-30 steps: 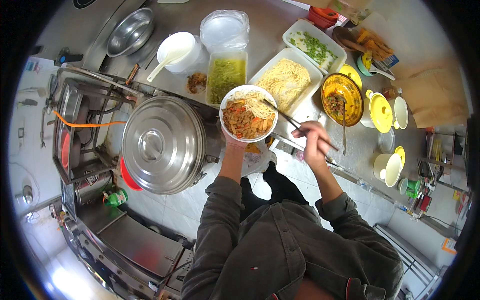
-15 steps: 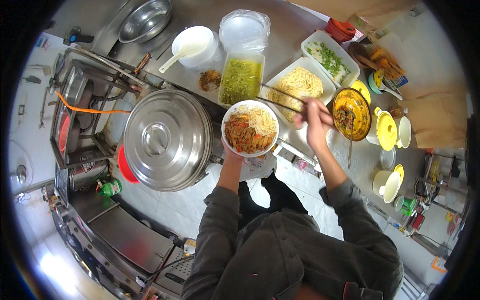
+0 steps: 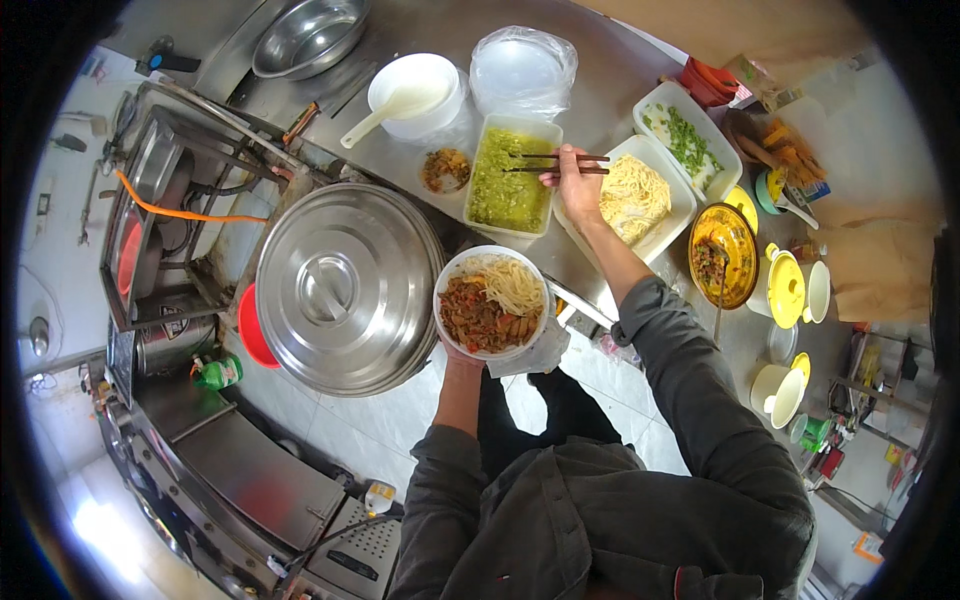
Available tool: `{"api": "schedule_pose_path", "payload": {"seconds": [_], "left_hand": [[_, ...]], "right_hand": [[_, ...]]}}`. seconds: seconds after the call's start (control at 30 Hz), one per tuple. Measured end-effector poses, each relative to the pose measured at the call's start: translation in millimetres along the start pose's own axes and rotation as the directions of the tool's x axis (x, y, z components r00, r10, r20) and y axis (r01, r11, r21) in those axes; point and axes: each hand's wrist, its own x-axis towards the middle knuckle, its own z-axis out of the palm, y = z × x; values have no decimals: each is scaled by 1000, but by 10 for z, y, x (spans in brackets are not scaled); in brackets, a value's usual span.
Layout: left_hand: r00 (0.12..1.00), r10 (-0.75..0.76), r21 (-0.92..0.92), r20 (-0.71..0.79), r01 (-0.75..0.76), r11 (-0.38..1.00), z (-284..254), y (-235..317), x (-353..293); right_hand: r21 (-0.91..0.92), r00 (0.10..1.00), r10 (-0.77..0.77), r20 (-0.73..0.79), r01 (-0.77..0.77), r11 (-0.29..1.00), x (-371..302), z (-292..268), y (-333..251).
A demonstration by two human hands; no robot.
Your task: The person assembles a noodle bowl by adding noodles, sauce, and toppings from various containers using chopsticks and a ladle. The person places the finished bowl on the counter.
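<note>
My left hand (image 3: 463, 366) is closed under a white bowl (image 3: 441, 312), its fingers mostly hidden by it. In the bowl lie brown meat with red bits (image 3: 487, 318) and pale shredded strands (image 3: 512, 284). My right hand (image 3: 575, 183) grips a pair of dark chopsticks (image 3: 592, 163). Their tips are over a rectangular tub of chopped green food in liquid (image 3: 510, 175); I cannot tell whether they touch it. Beside that hand is a white tub (image 3: 680, 212) of pale yellow shreds (image 3: 634, 197).
A large lidded steel pot (image 3: 345, 290) stands left of the bowl. Chopped green herbs (image 3: 690, 145) fill part of a tub at the far right. Nearby are an orange-stained bowl with a spoon (image 3: 735, 255), yellow-lidded pots (image 3: 786, 285) and a white container with a ladle (image 3: 415, 90).
My right hand has moved left with the chopsticks, from the pale shreds to the green tub. The bowl sits lower and slightly to the left in view; the whole view has shifted a little.
</note>
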Motion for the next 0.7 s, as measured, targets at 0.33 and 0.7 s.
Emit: {"api": "schedule_pose_path", "payload": {"seconds": [0.33, 0.7], "left_hand": [[978, -38, -92, 206, 58, 994, -71, 87, -45], [996, 2, -47, 87, 2, 999, -51, 51, -132]], "right_hand": [[-336, 1000, -9, 15, 13, 942, -599, -95, -124], [-434, 897, 180, 404, 15, 901, -696, -69, -226]]}}
